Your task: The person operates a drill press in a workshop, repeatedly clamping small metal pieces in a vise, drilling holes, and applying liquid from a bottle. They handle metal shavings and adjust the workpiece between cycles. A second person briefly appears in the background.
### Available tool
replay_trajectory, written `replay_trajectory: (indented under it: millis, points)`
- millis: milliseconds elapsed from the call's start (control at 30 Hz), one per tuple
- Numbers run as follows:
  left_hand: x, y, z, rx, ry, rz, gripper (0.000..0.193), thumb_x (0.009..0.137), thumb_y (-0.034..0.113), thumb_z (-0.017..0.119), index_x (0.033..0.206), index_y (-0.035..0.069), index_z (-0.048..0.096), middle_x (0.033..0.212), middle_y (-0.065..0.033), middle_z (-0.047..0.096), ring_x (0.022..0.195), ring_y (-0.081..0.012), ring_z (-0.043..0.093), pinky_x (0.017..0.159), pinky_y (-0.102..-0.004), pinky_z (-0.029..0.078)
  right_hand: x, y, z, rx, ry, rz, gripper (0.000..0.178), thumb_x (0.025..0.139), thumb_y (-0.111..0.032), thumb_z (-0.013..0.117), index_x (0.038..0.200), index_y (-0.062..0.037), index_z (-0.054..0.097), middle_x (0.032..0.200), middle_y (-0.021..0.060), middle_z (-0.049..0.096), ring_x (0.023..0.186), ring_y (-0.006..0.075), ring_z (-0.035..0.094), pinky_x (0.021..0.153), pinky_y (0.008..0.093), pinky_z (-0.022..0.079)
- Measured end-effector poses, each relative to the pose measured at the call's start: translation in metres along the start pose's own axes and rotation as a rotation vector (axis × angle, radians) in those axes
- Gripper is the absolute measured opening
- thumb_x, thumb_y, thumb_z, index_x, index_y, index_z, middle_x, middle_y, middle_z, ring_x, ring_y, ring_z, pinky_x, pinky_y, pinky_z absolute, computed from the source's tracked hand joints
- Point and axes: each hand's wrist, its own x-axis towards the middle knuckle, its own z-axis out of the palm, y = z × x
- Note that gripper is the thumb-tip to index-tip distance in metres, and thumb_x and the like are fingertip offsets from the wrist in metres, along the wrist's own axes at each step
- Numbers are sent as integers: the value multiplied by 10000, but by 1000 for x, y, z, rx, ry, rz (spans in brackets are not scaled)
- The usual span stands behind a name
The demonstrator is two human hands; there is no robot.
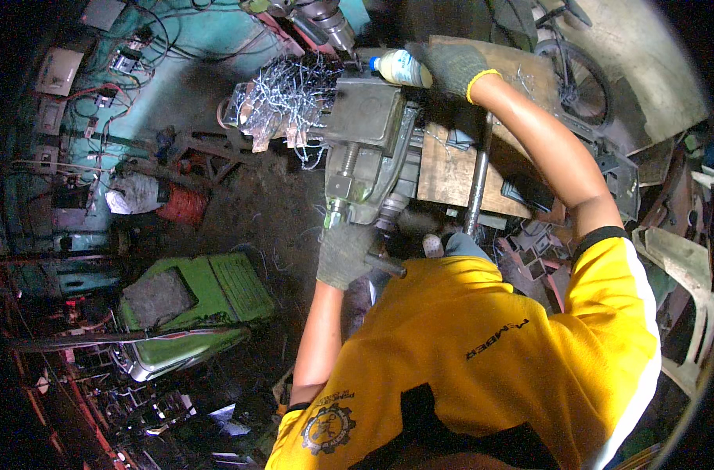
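Note:
My left hand [347, 255], in a dark grey work glove, is closed round the crank handle [388, 265] at the near end of a machine vise [365, 111]. The vise's screw [347, 160] runs from its jaw block toward that hand. Beyond the vise, my right hand [456, 67], gloved with a yellow cuff, grips a small pale plastic bottle [402, 68] with a blue cap. The bottle is tipped sideways, its cap end toward the drill bit [355, 63] under the drill press chuck [335, 31]. The gloved right fingers are partly hidden.
Tangled metal shavings [288, 98] heap left of the vise. A wooden board [443, 176] lies to the right, near an upright metal bar [478, 184]. A green machine cover [196, 298] stands lower left; a bicycle wheel [578, 82] is far right. Cables hang along the teal wall.

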Motion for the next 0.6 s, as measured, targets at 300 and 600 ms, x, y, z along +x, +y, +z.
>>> replay_trajectory:
  millis: [300,600]
  points:
    - [0,2,-5,18,-159,-118,468,742,540,740,832,81,757,830,-204,721,789,-403,705,704,-505,551,11,0,5,52,6,14,650,773,-200,778,1390,-116,589,1101,228,710,1018,427,689,880,493,559]
    - [3,5,-10,-102,-45,-174,807,624,810,737,897,51,759,856,-228,714,812,-440,694,723,-513,560,9,-5,-3,24,24,0,591,784,-205,770,1338,-114,587,1103,220,706,1025,420,690,857,513,559]
